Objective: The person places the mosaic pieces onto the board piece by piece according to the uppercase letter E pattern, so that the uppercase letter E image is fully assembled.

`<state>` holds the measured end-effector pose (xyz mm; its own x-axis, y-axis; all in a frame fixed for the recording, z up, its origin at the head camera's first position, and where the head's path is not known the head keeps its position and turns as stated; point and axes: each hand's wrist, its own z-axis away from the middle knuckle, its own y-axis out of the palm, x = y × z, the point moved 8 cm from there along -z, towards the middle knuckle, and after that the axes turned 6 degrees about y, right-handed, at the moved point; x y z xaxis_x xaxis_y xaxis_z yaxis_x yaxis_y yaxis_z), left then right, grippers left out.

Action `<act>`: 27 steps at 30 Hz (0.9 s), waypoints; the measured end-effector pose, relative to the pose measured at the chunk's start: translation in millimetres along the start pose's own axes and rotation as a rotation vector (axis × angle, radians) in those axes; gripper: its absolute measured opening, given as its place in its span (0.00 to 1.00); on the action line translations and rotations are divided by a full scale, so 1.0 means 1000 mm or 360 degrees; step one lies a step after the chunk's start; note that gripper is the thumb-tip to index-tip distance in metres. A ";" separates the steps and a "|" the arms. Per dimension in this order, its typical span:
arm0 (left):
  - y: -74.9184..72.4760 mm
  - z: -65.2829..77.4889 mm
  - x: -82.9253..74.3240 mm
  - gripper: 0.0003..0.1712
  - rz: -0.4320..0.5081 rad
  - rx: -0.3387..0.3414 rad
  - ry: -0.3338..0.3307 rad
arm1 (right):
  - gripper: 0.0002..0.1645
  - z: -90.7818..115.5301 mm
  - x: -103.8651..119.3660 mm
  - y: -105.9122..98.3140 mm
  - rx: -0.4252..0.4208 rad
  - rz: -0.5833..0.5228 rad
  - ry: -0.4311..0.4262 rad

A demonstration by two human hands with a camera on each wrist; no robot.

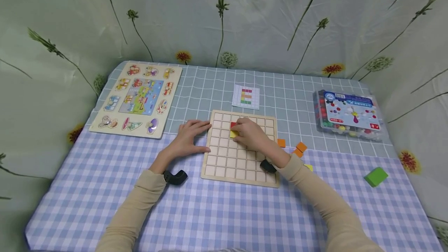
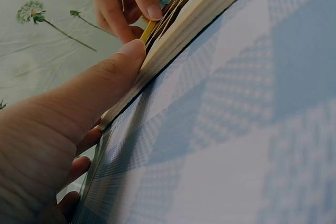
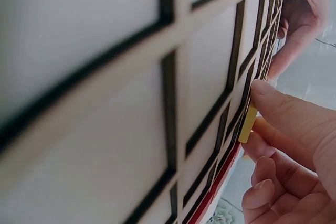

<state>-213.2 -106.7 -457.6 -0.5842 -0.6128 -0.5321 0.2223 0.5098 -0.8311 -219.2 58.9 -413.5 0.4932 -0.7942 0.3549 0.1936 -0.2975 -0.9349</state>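
Observation:
A wooden grid board [image 1: 224,172] lies on the table in front of me. My right hand [image 1: 250,133] is over its upper middle, pinching a yellow square tile [image 3: 248,124] between thumb and fingers. In the right wrist view the tile is tilted against the grid, near red pieces [image 3: 215,192] in the board. The head view shows red [image 1: 233,125] just above the yellow, partly hidden by the fingers. My left hand [image 1: 187,139] rests along the board's left edge, thumb and fingers spread and touching the frame; its thumb is close in the left wrist view.
Several orange tiles [image 1: 281,143] and a partly hidden yellow tile [image 1: 308,167] lie right of the board. Behind it is a pattern card [image 1: 246,97]. A picture puzzle [image 1: 140,96] lies left; a plastic box [image 1: 351,114] and green block [image 1: 376,177] stand right.

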 end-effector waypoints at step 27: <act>-0.001 0.001 -0.001 0.48 0.0013 -0.0021 0.0008 | 0.15 0.062 -0.053 -0.035 -0.0232 0.0040 0.0177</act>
<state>-211.8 -107.0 -456.2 -0.5865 -0.6054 -0.5380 0.2169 0.5226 -0.8245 -199.5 144.6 -399.7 0.3981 -0.8536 0.3360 0.0534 -0.3441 -0.9374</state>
